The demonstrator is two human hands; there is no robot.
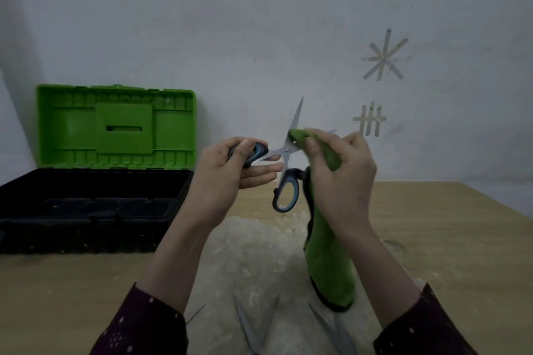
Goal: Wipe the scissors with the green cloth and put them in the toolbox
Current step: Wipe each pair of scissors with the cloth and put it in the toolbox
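Note:
A pair of scissors (pixel 286 153) with black and blue handles is held up over the table, its blades spread apart. My left hand (pixel 227 173) grips one handle loop. My right hand (pixel 340 179) pinches the green cloth (pixel 328 253) around one blade, hiding most of that blade; the other blade points up toward the wall. The rest of the cloth hangs down to the table. The toolbox (pixel 95 210) stands open at the left, with a black base and a raised green lid (pixel 115 124).
Pale shavings or debris (pixel 253 242) lie on the wooden table (pixel 447 239) under my hands. More scissor blades (pixel 251 326) lie at the near edge, between my forearms. Tape marks (pixel 383 57) stick to the wall behind.

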